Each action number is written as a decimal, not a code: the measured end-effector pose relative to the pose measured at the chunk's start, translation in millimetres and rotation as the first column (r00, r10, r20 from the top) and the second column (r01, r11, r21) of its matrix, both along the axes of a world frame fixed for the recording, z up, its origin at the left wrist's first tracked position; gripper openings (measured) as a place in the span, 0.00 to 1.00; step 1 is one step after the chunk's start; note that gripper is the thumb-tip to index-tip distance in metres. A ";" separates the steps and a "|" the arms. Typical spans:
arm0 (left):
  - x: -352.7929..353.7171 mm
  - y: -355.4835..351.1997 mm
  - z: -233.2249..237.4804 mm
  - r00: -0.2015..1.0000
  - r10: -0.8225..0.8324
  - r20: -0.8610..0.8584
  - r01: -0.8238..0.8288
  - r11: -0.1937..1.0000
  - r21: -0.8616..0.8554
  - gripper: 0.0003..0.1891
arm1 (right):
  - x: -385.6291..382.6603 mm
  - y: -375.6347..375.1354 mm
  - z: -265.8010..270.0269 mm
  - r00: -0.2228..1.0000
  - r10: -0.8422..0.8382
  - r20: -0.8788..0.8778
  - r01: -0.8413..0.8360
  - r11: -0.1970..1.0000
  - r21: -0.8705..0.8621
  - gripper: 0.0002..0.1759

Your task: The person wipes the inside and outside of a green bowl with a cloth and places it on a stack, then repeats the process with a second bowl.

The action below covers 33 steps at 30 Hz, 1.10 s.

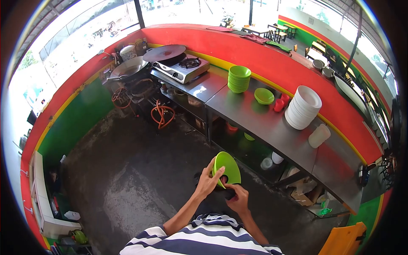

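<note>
In front of my body I hold a lime-green bowl (230,165) tilted on its side. My left hand (205,183) is closed on the bowl's left rim, with the thumb over the inside. A second rim seems to show behind it, so there may be more than one bowl. My right hand (239,200) is closed at the bowl's lower edge on a dark cloth (230,194). Part of this cloth, dark with a reddish patch, reaches inside the bowl. My right fingertips are partly hidden by it.
On the steel counter (255,114) stand a stack of green bowls (239,79), smaller green bowls (264,96), red containers (280,103) and white plates (303,107). A gas stove (182,69) and a large wok (125,68) are at the back left. An orange hose (161,114) hangs below.
</note>
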State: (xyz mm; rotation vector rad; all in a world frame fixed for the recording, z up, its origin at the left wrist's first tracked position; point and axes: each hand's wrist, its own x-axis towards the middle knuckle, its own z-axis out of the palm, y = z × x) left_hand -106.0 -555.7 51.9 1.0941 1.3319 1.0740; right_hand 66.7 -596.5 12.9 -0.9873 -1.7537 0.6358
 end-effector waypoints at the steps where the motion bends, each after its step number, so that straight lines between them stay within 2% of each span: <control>1: -0.9 -0.8 2.1 0.997 -0.014 -0.071 0.010 0.999 -0.053 0.30 | 7.8 -2.3 1.1 0.998 -0.043 -0.055 0.039 0.997 -0.067 0.28; 3: -3.1 -0.5 0.8 0.994 -0.021 -0.108 0.021 1.000 0.004 0.30 | 23.4 -9.0 7.8 0.979 -0.136 -0.154 0.103 0.973 -0.204 0.26; 4: -2.7 0.1 1.5 0.992 -0.023 -0.126 0.027 0.999 0.033 0.30 | 27.7 -10.2 10.5 0.929 -0.168 -0.330 0.068 0.953 -0.294 0.27; 5: 1.5 -0.9 3.5 0.990 0.038 -0.136 -0.027 0.996 0.081 0.30 | 31.1 -10.4 13.1 0.846 -0.210 -0.490 0.015 0.928 -0.371 0.27; 6: 4.7 3.5 -5.7 0.997 0.049 -0.068 -0.042 0.994 0.099 0.29 | 34.2 -8.9 14.5 0.732 -0.260 -0.630 -0.052 0.900 -0.432 0.28; 7: 7.0 9.1 -19.2 0.998 0.057 0.000 -0.057 0.992 0.117 0.28 | 35.4 -8.7 6.2 0.574 -0.229 -0.786 -0.140 0.919 -0.369 0.26; 8: 7.3 13.5 -31.7 0.996 0.063 0.067 -0.072 0.989 0.132 0.27 | 38.7 -9.7 1.9 0.507 -0.219 -0.834 -0.195 0.913 -0.358 0.24; 10: 5.6 14.2 -16.7 0.960 0.010 0.279 -0.001 0.999 -0.034 0.24 | 41.6 -7.6 1.0 0.359 -0.199 -0.912 -0.296 0.902 -0.314 0.21; 11: 5.2 16.0 -10.7 0.924 -0.003 0.383 0.049 0.993 -0.111 0.23 | 42.5 -6.4 0.2 0.338 -0.217 -0.916 -0.295 0.900 -0.322 0.20; 14: 2.9 30.5 -27.5 0.869 -0.099 0.484 0.067 0.994 0.084 0.21 | 43.6 0.6 -1.6 0.272 -0.264 -0.925 -0.297 0.892 -0.342 0.17; 17: 9.0 40.1 -7.1 0.878 -0.103 0.468 0.062 0.993 0.102 0.21 | 42.4 8.3 11.6 0.301 -0.205 -0.931 -0.290 0.911 -0.294 0.21; 20: -3.3 48.7 12.7 0.914 -0.289 0.285 0.272 0.957 0.096 0.20 | 40.9 19.5 20.8 0.455 -0.293 -0.841 -0.086 0.925 -0.369 0.27; 22: -4.8 47.3 25.5 0.907 -0.405 0.119 0.396 0.914 0.093 0.21 | 42.9 25.4 26.8 0.608 -0.266 -0.748 -0.038 0.931 -0.362 0.30; 24: 0.2 37.4 38.9 0.867 -0.498 -0.013 0.498 0.865 0.052 0.23 | 46.5 27.6 33.1 0.766 -0.202 -0.610 -0.046 0.930 -0.365 0.32; 26: 5.1 34.5 21.1 0.829 -0.537 -0.157 0.551 0.833 0.058 0.23 | 50.5 26.5 43.4 0.901 -0.084 -0.425 -0.100 0.914 -0.393 0.32; 28: 12.2 26.8 17.1 0.801 -0.535 -0.270 0.571 0.817 0.075 0.22 | 46.9 24.0 67.5 0.978 -0.020 -0.208 -0.043 0.954 -0.296 0.28; 29: 13.8 24.7 12.7 0.799 -0.525 -0.292 0.561 0.827 0.048 0.21 | 47.0 23.5 71.6 0.992 -0.005 -0.127 -0.025 0.972 -0.232 0.27; 30: 15.7 21.7 14.0 0.825 -0.512 -0.241 0.539 0.840 0.062 0.22 | 48.1 21.7 72.6 0.999 0.004 -0.044 -0.012 0.986 -0.167 0.26; 33: 20.1 14.0 15.8 0.877 -0.470 -0.099 0.478 0.874 0.090 0.22 | 54.7 15.3 63.2 0.990 -0.023 -0.138 0.006 0.993 -0.117 0.25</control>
